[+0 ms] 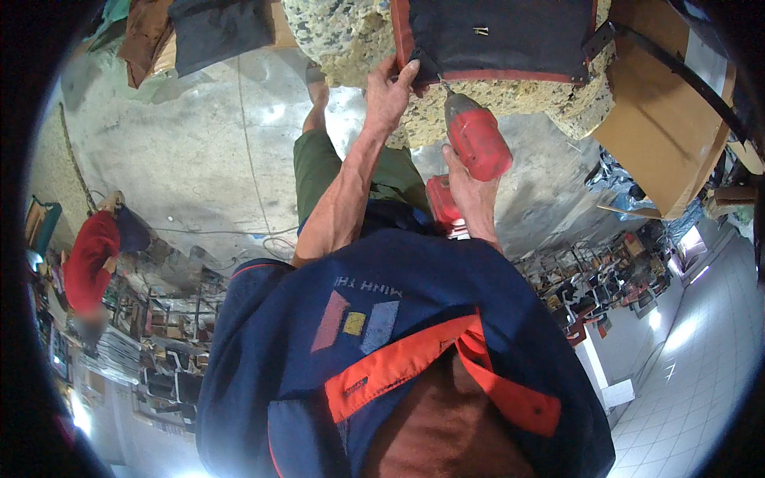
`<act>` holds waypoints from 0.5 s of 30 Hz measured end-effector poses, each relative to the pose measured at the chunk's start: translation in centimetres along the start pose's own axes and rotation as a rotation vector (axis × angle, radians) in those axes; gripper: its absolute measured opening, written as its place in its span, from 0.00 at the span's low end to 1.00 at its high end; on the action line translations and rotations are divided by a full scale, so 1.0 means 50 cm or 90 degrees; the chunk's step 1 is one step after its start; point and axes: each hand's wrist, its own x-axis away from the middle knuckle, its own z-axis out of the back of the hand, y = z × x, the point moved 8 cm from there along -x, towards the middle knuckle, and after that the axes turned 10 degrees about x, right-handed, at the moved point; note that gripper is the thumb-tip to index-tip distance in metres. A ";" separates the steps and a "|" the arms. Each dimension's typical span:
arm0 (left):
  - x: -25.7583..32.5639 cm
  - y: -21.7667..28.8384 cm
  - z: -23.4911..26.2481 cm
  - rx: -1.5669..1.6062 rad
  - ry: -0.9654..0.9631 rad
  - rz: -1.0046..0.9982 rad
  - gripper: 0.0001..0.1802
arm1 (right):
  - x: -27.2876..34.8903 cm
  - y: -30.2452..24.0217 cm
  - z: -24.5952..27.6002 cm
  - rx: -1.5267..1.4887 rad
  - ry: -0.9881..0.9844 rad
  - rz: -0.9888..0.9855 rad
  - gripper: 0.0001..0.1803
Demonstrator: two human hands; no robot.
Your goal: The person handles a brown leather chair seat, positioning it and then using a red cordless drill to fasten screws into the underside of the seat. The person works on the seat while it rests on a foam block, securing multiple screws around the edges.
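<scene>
With the right hand (474, 190) gripping the red-and-grey cordless drill (480, 143) and the left hand (388, 99) pinching the flat black bracket (427, 67) at the dark red-edged panel's (518, 49) near-left corner, a tilted bit (444, 84) could skid fingerward.

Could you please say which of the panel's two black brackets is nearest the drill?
The left bracket, by the left hand and red drill; the right bracket sits at the right edge of the panel.

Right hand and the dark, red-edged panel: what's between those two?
In the head view, the red drill, held in the right hand, lies between it and the dark panel; speckled foam also shows along the panel's near edge.
</scene>
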 end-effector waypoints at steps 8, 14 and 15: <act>0.001 0.012 -0.005 0.001 -0.004 0.019 0.19 | -0.021 -0.039 0.020 -0.016 -0.034 -0.093 0.25; -0.003 0.003 -0.001 -0.027 -0.007 0.031 0.19 | -0.018 -0.056 0.019 0.077 0.030 0.031 0.23; -0.003 0.001 0.001 -0.038 -0.003 0.034 0.19 | -0.019 -0.057 0.018 0.077 0.033 0.042 0.23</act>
